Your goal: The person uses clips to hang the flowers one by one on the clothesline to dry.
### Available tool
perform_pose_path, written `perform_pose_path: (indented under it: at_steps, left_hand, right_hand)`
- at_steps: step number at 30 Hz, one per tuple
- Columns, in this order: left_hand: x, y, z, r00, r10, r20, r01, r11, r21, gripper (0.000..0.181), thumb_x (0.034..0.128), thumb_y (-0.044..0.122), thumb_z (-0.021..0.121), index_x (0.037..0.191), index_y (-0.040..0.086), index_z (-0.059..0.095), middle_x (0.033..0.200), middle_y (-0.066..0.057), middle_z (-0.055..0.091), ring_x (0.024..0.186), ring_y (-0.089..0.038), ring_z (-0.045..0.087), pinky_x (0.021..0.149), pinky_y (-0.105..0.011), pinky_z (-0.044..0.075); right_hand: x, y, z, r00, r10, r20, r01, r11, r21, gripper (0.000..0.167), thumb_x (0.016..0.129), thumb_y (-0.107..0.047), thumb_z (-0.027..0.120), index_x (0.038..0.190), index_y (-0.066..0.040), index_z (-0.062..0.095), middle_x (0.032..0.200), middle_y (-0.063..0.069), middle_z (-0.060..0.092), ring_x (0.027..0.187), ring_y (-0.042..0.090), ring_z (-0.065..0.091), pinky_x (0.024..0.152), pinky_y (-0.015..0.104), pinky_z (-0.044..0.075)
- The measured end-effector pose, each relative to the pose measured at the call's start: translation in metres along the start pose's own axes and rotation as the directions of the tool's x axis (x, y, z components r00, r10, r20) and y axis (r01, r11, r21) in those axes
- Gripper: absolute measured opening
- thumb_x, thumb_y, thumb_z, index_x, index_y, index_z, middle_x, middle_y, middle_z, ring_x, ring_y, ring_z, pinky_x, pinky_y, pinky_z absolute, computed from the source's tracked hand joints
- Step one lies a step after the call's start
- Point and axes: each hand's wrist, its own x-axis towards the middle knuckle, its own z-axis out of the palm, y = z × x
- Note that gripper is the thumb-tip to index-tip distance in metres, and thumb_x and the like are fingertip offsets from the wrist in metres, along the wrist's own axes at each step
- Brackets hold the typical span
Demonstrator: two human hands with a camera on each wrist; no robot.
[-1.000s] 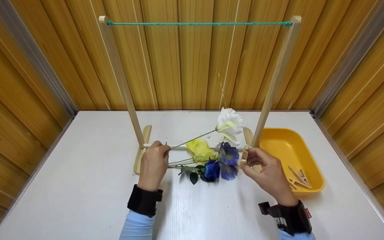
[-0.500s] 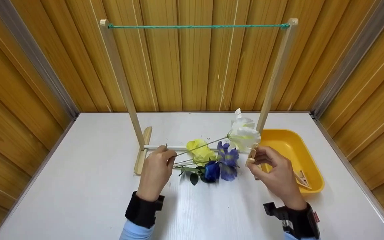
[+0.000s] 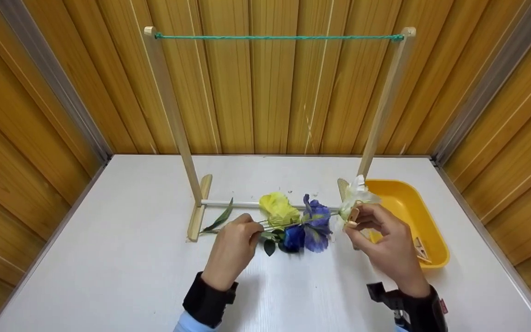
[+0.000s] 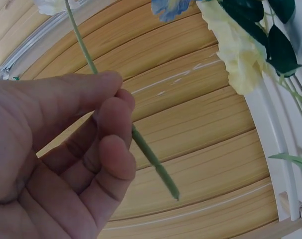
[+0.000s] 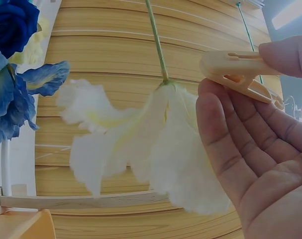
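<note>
I see the left hand (image 3: pixel 232 251) pinching the stem (image 4: pixel 155 167) of a white flower (image 5: pixel 151 144) near its cut end; the bloom is just beside the right hand (image 3: pixel 391 244), whose fingers grip a pale clothespin (image 5: pixel 218 62). Whether petals touch that hand I cannot tell. On the desk (image 3: pixel 109 258): yellow flower (image 3: pixel 278 210), blue rose (image 3: pixel 294 238), purple flower (image 3: pixel 316 239) and, rightward, a yellow tray (image 3: pixel 401 193).

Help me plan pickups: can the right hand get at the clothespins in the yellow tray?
Probably: the clothespins lie in the open yellow tray near the right hand, though that hand pinches another clothespin.
</note>
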Motion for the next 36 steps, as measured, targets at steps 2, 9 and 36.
perform_pose_path:
  at_steps: [2, 9, 36]
  left_hand:
    - [-0.002, 0.002, 0.004, 0.999, 0.001, 0.046, -0.001, 1.0, -0.007, 0.019, 0.0855, -0.009, 0.076, 0.076, 0.008, 0.074, 0.071, -0.001, 0.055, 0.06, -0.009, 0.05, 0.056, -0.022, 0.043]
    - [-0.008, 0.007, 0.013, 0.986, 0.018, 0.167, -0.02, 1.0, 0.014, 0.032, 0.0849, -0.012, 0.071, 0.065, 0.012, 0.064, 0.065, 0.002, 0.048, 0.058, -0.006, 0.036, 0.055, -0.021, 0.031]
    - [-0.025, -0.009, 0.056, 0.951, -0.036, 0.307, -0.016, 0.986, 0.164, 0.038, 0.0667, -0.018, 0.068, 0.054, 0.014, 0.05, 0.066, -0.006, 0.064, 0.061, -0.026, 0.065, 0.052, -0.038, 0.053]
  right_hand:
    - [0.0, 0.0, 0.0, 1.0, -0.009, 0.001, 0.009, 1.0, 0.005, 0.037, 0.075, 0.016, 0.082, 0.108, 0.003, 0.07, 0.096, 0.007, 0.071, 0.084, 0.007, 0.069, 0.079, 0.017, 0.057]
    - [0.0, 0.004, 0.003, 0.999, -0.038, 0.01, 0.038, 0.999, -0.006, 0.038, 0.075, 0.016, 0.082, 0.109, 0.004, 0.07, 0.096, 0.007, 0.073, 0.085, 0.006, 0.069, 0.079, 0.017, 0.057]
    - [-0.001, 0.018, 0.01, 0.998, 0.033, 0.049, -0.033, 0.999, -0.008, 0.038, 0.078, 0.012, 0.081, 0.113, -0.001, 0.071, 0.094, 0.007, 0.073, 0.084, 0.005, 0.068, 0.075, 0.016, 0.056]
